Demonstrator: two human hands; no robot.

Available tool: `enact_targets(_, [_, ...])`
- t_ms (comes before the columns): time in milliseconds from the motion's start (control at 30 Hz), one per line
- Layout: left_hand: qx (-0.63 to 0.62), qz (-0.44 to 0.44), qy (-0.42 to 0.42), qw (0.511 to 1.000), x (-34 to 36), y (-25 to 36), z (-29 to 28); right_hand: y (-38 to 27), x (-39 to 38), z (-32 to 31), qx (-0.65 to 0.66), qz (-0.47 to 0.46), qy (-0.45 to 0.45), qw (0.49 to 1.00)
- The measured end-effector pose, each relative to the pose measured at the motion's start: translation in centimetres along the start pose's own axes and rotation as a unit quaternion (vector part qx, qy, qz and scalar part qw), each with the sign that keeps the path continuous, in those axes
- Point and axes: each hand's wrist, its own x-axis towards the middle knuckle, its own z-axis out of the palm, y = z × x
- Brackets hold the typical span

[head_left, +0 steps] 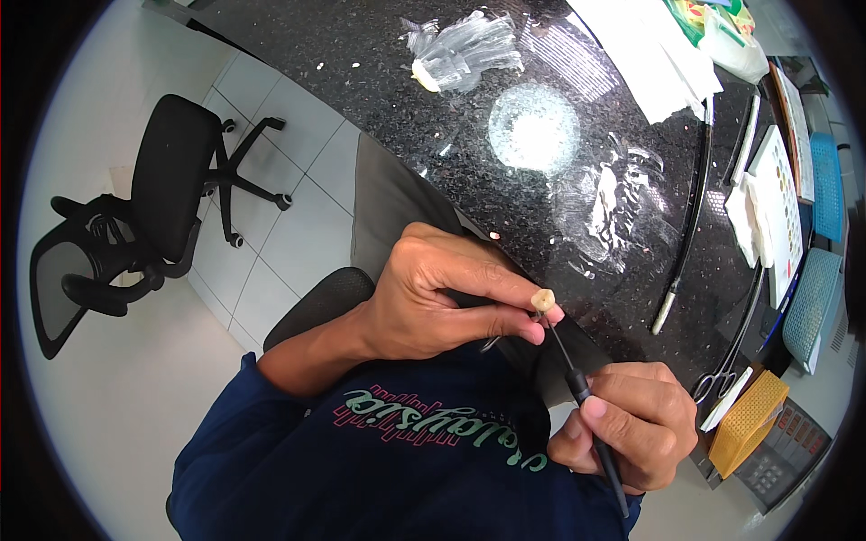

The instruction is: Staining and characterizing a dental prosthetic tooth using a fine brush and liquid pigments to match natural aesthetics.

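Observation:
Between the fingertips of my left hand (442, 293), a small cream-coloured dental crown (542, 300) is held up above the counter's near edge. A bit of thin metal (490, 343) pokes out below those fingers; the rest of it is hidden in the hand. My right hand (636, 419) is closed in a pen-like grip round a slim black-handled tool (578, 386). Its thin tip points up to the underside of the crown; whether it touches, I cannot tell.
White smears (606, 203) and a crumpled clear plastic piece (465, 54) lie on the speckled black counter (406, 117). A black-and-white rod (690, 234), scissor-handled metal tool (717, 383), white papers (645, 54), blue baskets (812, 298) and yellow basket (749, 419) are rightward. A black chair (176, 171) stands left.

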Motion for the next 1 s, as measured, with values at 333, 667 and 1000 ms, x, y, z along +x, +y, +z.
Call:
enact_targets(333, [0.012, -0.011, -0.014, 1.0, -0.04, 0.02, -0.14, 0.67, 0.05, -0.4, 0.042, -0.008, -0.022, 0.999])
enact_targets(667, [0.013, -0.014, -0.008, 1.0, -0.05, 0.02, -0.09, 0.24, 0.18, -0.21, 0.007, -0.005, -0.014, 1.0])
enact_targets(1000, [0.005, 0.001, -0.002, 1.0, -0.03, -0.1, 0.0, 0.1, 0.26, -0.28, -0.004, 0.003, -0.018, 1.0])
